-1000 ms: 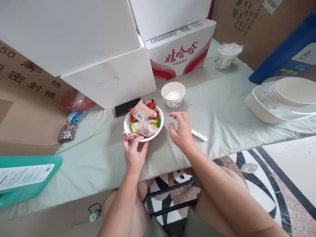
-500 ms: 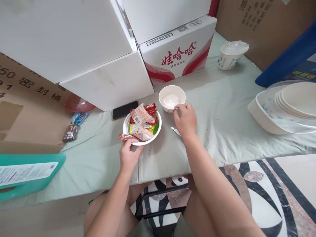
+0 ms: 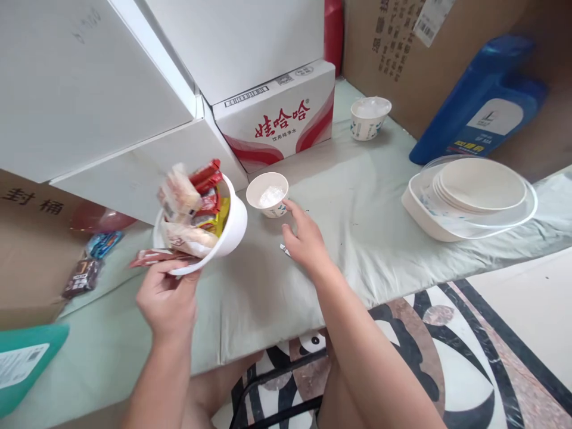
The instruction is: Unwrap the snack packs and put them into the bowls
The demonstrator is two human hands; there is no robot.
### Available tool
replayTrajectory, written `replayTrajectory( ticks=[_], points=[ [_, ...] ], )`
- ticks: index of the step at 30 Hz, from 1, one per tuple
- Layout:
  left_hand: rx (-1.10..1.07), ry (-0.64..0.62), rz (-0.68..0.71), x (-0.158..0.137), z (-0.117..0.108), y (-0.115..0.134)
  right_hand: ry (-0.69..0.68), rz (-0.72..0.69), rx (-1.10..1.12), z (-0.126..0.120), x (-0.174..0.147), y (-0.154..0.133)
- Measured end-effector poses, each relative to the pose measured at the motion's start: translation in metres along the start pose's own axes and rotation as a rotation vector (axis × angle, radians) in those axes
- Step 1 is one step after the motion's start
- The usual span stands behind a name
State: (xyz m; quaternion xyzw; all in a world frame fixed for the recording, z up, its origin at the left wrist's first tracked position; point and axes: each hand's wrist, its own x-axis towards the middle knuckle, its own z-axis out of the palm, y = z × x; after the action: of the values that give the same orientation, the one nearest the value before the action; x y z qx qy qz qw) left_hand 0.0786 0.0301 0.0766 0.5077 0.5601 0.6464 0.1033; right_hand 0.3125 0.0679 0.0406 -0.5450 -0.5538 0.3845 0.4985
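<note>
My left hand (image 3: 168, 293) grips the near rim of a white bowl (image 3: 236, 229), lifted off the cloth and tilted to the left. Wrapped snacks fill it: a pale packet (image 3: 179, 195), red packets (image 3: 208, 176) and a yellow packet (image 3: 222, 217). A brown-red packet (image 3: 154, 257) pokes out over the rim by my left fingers. My right hand (image 3: 307, 238) is open, thumb and index finger apart, with the index fingertip at a small paper bowl (image 3: 276, 211). Clear crumpled plastic (image 3: 271, 195) lies inside that bowl. A small white-tipped object (image 3: 284, 250) lies partly under my right hand.
White cartons (image 3: 277, 125) wall off the back. Another paper bowl (image 3: 369, 122) stands back right, near a blue bottle (image 3: 487, 113). Stacked bowls in a tub (image 3: 429, 220) sit at the right. Small packets (image 3: 84, 277) and a green container (image 3: 31, 363) are at the left.
My left hand has raised the white bowl of snacks and moved it left, tipping it. My right hand has loosened from the paper bowl's rim, its fingers now spread. The camera view has shifted.
</note>
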Motion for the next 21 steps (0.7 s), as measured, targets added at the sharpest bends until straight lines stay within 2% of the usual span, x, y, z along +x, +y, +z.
replayTrajectory(
  ticks=[2, 4, 6, 8, 9, 11, 15, 18, 21],
  points=[
    [-0.096, -0.028, 0.025, 0.014, 0.015, 0.033, 0.118, 0.060, 0.113, -0.001, 0.000, -0.005],
    [-0.142, -0.130, 0.014, 0.023, 0.043, 0.067, 0.239, 0.133, 0.236, -0.005, 0.001, -0.008],
    [-0.167, -0.313, -0.033, 0.025, 0.081, 0.094, 0.332, 0.195, 0.338, -0.011, 0.001, -0.010],
    [-0.224, -0.521, -0.116, 0.022, 0.124, 0.107, 0.405, 0.223, 0.389, -0.020, 0.002, -0.008],
    [-0.257, -0.623, -0.167, 0.019, 0.146, 0.108, 0.443, 0.226, 0.399, -0.024, 0.003, -0.006],
    [-0.263, -0.727, -0.159, 0.008, 0.188, 0.103, 0.525, 0.223, 0.410, -0.033, 0.003, 0.000],
    [-0.145, -0.774, -0.027, -0.018, 0.259, 0.083, 0.627, 0.229, 0.425, -0.047, 0.003, 0.014],
    [-0.006, -0.809, 0.007, -0.034, 0.293, 0.075, 0.650, 0.236, 0.417, -0.054, 0.002, 0.021],
    [0.131, -0.891, -0.028, -0.042, 0.305, 0.072, 0.680, 0.222, 0.405, -0.058, 0.002, 0.023]
  ],
)
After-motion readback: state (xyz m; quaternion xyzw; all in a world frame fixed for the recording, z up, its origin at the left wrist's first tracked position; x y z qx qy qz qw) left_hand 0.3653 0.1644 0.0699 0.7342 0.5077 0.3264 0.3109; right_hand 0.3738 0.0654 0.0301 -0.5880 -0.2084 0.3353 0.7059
